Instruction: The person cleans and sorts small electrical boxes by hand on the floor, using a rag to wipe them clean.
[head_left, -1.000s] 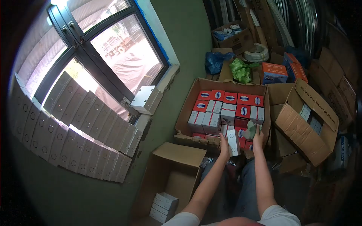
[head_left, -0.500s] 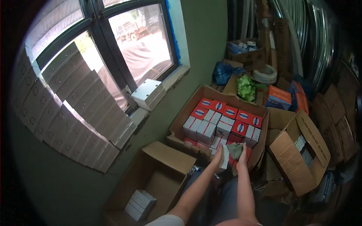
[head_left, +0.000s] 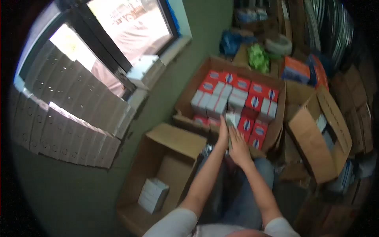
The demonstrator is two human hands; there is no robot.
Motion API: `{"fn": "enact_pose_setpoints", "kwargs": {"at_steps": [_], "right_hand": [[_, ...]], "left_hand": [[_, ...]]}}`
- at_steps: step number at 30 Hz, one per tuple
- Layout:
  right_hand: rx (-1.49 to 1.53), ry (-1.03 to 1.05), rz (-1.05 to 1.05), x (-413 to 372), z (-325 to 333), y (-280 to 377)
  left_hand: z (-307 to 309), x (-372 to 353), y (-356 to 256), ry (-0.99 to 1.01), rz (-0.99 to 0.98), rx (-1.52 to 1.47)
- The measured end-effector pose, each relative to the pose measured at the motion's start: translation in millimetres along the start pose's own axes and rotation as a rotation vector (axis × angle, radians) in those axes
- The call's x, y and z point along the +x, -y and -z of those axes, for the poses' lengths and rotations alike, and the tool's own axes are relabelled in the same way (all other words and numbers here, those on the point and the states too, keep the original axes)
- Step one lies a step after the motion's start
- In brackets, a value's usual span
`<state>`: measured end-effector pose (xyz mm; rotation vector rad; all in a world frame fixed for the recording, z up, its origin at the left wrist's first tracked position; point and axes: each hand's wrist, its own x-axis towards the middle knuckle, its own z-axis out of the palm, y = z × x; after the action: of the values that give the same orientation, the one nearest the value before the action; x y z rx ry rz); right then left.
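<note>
My left hand (head_left: 223, 134) is upright along the left side of a slim white box (head_left: 232, 119), holding it at the near edge of the big carton (head_left: 183, 121). My right hand (head_left: 238, 148) presses against the box's other side, fingers stretched forward and close together. A little of a grey-green cloth (head_left: 230, 141) seems to show between the palms; most of it is hidden under my right hand. Just beyond my fingers, the carton holds rows of red boxes (head_left: 245, 125) and white boxes with a red stripe (head_left: 216, 104). Motion blurs the view somewhat.
An open carton (head_left: 173, 138) at lower left holds a stack of white boxes (head_left: 153, 195). Another opened carton (head_left: 306, 138) stands to the right. Flat grey boxes (head_left: 75, 134) are stacked by the window, and a white box (head_left: 144, 71) sits on the sill.
My right hand has moved left with the cloth and now lies against the white box beside my left hand. The view has shifted and tilted slightly downward.
</note>
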<state>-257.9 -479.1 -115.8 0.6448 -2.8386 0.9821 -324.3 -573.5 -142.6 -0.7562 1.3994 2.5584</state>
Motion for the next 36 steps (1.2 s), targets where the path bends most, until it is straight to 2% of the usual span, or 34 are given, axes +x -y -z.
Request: {"fn": "enact_pose_setpoints", "kwargs": {"at_steps": [1, 3, 4, 6, 9, 15, 18, 19, 20, 22, 23, 26, 27, 30, 32, 34, 35, 36], "right_hand": [[-0.027, -0.006, -0.025, -3, 0, 4], [-0.068, -0.049, -0.053, 8, 4, 3], [-0.082, -0.074, -0.057, 14, 6, -2], [-0.125, -0.199, 0.01, 25, 5, -15], [-0.168, -0.252, 0.004, 21, 7, -6], [-0.204, -0.126, 0.051, -18, 12, 18], [-0.325, -0.043, 0.106, -20, 21, 19], [-0.381, -0.025, 0.103, -13, 27, 18], [-0.464, -0.005, 0.119, -3, 35, 15], [-0.539, -0.099, 0.14, 20, 43, -3], [-0.512, -0.102, 0.156, 28, 44, -8], [-0.421, -0.104, 0.187, 37, 41, -12], [-0.38, -0.094, 0.185, 30, 35, -9], [-0.26, 0.011, 0.155, -7, 21, 8], [-0.214, 0.099, 0.123, -22, 30, 19], [-0.201, 0.046, 0.117, -27, 30, 22], [-0.193, 0.02, 0.1, -27, 29, 21], [-0.187, -0.005, 0.083, -26, 29, 20]], "left_hand": [[5, 6, 3, 0.1, -0.017, -0.007], [-4, -14, -15, 0.168, -0.035, 0.069], [4, -5, -4, 0.26, -0.077, 0.034], [1, -26, -14, 0.319, -0.062, 0.151], [7, -18, -1, 0.349, -0.054, 0.193], [9, -23, -9, 0.306, -0.023, 0.17], [1, -30, -9, 0.18, -0.074, 0.274], [7, -16, 3, 0.221, -0.108, 0.21], [5, -25, -2, 0.34, 0.031, 0.118], [8, -8, 17, 0.462, -0.134, 0.302], [-7, -32, 7, 0.34, -0.095, 0.238], [-4, -28, 3, 0.298, -0.11, 0.163], [-2, -21, -2, 0.357, -0.095, 0.113], [-12, -41, -23, 0.078, -0.13, 0.154], [-7, -23, -20, 0.088, -0.151, 0.066], [-5, -19, -16, 0.106, -0.126, 0.04], [-13, -30, -22, 0.002, -0.129, 0.132], [-12, -27, -19, 0.015, -0.13, 0.126]]}}
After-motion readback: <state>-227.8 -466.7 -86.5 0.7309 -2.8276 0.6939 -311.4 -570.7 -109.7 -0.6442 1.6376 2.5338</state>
